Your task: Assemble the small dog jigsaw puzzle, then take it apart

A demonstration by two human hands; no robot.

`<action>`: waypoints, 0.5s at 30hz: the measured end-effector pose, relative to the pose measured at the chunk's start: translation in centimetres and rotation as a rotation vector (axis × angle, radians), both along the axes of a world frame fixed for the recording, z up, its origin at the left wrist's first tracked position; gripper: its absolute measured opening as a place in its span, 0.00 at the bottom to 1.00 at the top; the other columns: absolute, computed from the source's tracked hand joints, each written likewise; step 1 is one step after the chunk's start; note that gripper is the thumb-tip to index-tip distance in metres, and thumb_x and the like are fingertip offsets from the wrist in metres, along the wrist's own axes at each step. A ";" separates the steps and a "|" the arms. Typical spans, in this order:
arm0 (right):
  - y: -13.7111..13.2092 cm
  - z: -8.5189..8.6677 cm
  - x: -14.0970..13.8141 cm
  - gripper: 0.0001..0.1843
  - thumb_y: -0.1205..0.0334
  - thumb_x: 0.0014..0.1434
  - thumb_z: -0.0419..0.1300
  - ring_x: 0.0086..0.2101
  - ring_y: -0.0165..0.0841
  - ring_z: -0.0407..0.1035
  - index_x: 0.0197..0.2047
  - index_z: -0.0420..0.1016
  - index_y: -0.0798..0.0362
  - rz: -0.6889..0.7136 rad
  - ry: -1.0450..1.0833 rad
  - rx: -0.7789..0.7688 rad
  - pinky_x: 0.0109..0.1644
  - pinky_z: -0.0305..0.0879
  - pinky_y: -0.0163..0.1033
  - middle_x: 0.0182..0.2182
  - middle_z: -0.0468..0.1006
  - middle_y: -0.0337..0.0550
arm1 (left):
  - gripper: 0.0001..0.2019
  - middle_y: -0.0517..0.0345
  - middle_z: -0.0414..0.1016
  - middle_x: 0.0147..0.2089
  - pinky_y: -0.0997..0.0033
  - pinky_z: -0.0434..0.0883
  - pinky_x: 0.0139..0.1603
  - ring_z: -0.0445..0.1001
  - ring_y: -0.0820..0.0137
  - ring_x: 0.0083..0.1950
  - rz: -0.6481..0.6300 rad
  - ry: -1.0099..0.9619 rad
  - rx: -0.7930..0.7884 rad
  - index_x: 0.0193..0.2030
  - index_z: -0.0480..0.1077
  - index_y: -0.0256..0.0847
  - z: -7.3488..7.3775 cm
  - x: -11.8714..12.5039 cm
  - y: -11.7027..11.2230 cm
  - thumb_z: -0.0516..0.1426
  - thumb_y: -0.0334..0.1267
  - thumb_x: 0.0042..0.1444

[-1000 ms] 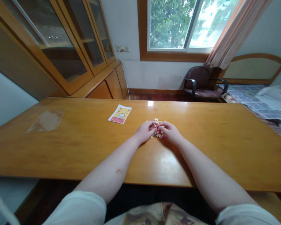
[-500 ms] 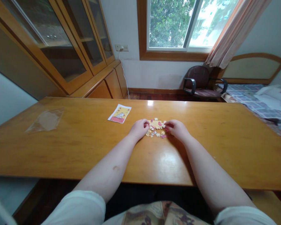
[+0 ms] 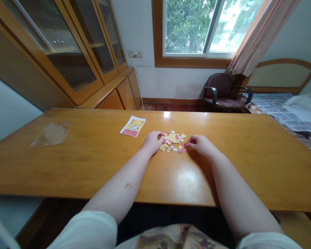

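Note:
A small heap of loose jigsaw pieces (image 3: 173,141), yellow, white and pink, lies on the wooden table (image 3: 93,155) between my hands. My left hand (image 3: 152,141) rests curled at the heap's left edge, fingertips touching the pieces. My right hand (image 3: 202,144) sits at the heap's right edge, its thumb and fingers pinched on a pink piece (image 3: 184,145). A printed picture card (image 3: 133,126) lies flat to the left of the heap.
A clear plastic bag (image 3: 51,133) lies at the table's far left. Wooden glass-door cabinets (image 3: 75,52) line the left wall. A dark office chair (image 3: 221,91) stands under the window, and a bed (image 3: 287,110) is at the right.
My hands were together over the pieces; they have drawn apart to either side, uncovering the spread heap. My right hand has moved right with a pink piece.

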State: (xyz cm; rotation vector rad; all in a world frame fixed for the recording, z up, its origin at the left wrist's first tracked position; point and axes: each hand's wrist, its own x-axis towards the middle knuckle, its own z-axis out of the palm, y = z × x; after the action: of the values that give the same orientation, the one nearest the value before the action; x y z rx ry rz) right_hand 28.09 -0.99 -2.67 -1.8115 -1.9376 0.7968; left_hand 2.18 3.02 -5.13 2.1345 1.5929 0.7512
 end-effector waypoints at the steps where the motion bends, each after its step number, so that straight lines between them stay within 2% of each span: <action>1: 0.0 0.0 0.0 0.05 0.62 0.54 0.62 0.29 0.31 0.70 0.31 0.77 0.53 -0.021 0.032 0.016 0.33 0.61 0.33 0.27 0.79 0.41 | 0.09 0.52 0.78 0.41 0.63 0.71 0.49 0.75 0.63 0.45 -0.002 -0.010 -0.002 0.40 0.76 0.40 0.1 0.0 0.0 0.55 0.35 0.56; 4: 0.2 0.1 0.1 0.05 0.63 0.54 0.61 0.29 0.32 0.70 0.32 0.77 0.54 -0.100 -0.019 0.022 0.33 0.61 0.34 0.27 0.78 0.41 | 0.09 0.52 0.78 0.41 0.64 0.71 0.49 0.75 0.63 0.45 -0.008 -0.032 -0.002 0.39 0.76 0.40 0.2 0.0 -0.1 0.55 0.34 0.56; 7: 0.2 0.5 0.2 0.07 0.63 0.54 0.62 0.36 0.34 0.71 0.36 0.79 0.55 -0.141 -0.157 0.113 0.39 0.63 0.36 0.35 0.79 0.47 | 0.09 0.52 0.78 0.41 0.63 0.71 0.50 0.75 0.63 0.44 -0.007 -0.045 0.007 0.39 0.76 0.40 0.2 0.0 0.0 0.54 0.35 0.56; 10: -0.2 0.7 -0.2 0.06 0.60 0.53 0.65 0.39 0.35 0.71 0.34 0.80 0.53 0.003 -0.156 0.195 0.43 0.64 0.37 0.38 0.79 0.47 | 0.09 0.51 0.78 0.41 0.63 0.71 0.50 0.75 0.63 0.45 -0.006 -0.054 0.010 0.40 0.75 0.40 0.1 -0.1 0.1 0.55 0.35 0.56; 12: -0.5 0.6 -0.7 0.05 0.59 0.52 0.67 0.36 0.34 0.72 0.30 0.81 0.51 0.162 -0.111 0.143 0.42 0.65 0.36 0.35 0.79 0.44 | 0.09 0.51 0.78 0.41 0.63 0.71 0.50 0.75 0.63 0.45 -0.009 -0.061 0.003 0.40 0.75 0.39 0.2 -0.1 0.1 0.55 0.35 0.56; 15: -0.8 0.4 -1.5 0.04 0.62 0.50 0.68 0.36 0.34 0.73 0.33 0.83 0.49 0.289 -0.132 0.084 0.43 0.66 0.36 0.35 0.81 0.42 | 0.09 0.51 0.78 0.41 0.63 0.71 0.50 0.75 0.63 0.45 0.000 -0.069 -0.011 0.40 0.75 0.39 0.2 -0.1 0.1 0.55 0.34 0.56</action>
State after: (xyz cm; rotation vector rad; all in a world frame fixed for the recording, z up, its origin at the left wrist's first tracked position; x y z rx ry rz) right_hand 26.55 -1.81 -2.28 -1.5921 -2.3178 0.6842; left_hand 2.12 3.13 -4.94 2.0778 1.5588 0.8049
